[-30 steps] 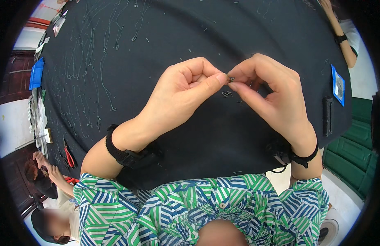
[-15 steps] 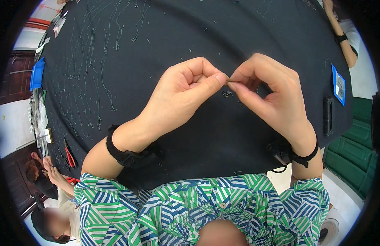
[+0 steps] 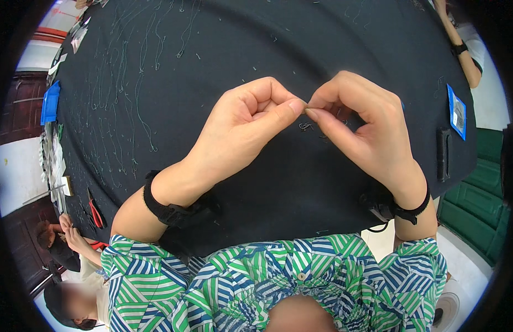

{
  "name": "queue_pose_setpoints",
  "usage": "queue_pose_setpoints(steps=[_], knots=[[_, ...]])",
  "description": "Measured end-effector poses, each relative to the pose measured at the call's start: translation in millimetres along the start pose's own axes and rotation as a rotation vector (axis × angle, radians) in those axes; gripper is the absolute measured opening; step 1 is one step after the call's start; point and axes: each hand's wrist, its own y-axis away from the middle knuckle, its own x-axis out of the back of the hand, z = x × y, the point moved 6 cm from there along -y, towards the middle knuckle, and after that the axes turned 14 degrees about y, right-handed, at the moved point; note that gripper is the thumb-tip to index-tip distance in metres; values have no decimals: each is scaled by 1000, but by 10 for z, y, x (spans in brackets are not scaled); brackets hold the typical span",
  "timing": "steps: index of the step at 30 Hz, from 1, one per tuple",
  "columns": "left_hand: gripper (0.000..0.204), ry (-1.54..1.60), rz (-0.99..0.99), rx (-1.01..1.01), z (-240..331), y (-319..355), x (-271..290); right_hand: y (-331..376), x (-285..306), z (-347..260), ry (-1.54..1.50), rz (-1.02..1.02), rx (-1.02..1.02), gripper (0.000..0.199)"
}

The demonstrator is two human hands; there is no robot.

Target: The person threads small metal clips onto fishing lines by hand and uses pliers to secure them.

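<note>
My left hand (image 3: 242, 130) and my right hand (image 3: 364, 124) meet above the middle of a table covered in black cloth (image 3: 223, 50). The thumb and forefinger of each hand pinch the same tiny thin piece (image 3: 305, 108), too small to identify. Under the fingertips lies a small dark metal bit (image 3: 306, 126) on the cloth. Both wrists wear black straps.
Several thin green threads (image 3: 121, 94) lie in rows on the cloth at the left. A blue packet (image 3: 457, 110) and a black bar (image 3: 443, 154) lie at the right edge, red-handled snips (image 3: 94, 212) at the lower left. Another person's arm (image 3: 461, 47) rests at the far right; a person sits lower left.
Both hands have shifted slightly up and stay pinched together on the small piece.
</note>
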Motion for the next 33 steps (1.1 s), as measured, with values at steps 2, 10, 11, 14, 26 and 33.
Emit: queue_pose_setpoints(steps=[2, 10, 11, 14, 26, 33], knots=[[14, 0, -5, 1, 3, -2, -6, -5, 3, 3, 3, 4, 6, 10], [12, -8, 3, -16, -2, -6, 2, -6, 8, -1, 65, 31, 72, 12], [12, -9, 3, -16, 2, -4, 0, -5, 10, -1, 65, 31, 72, 12], [12, 13, 9, -10, 9, 3, -7, 2, 19, 10, 72, 27, 55, 13], [14, 18, 8, -19, 24, 11, -5, -11, 49, -16, 96, 51, 50, 11], [13, 12, 12, -30, 15, 11, 3, 2, 51, -19, 113, 74, 114, 13]])
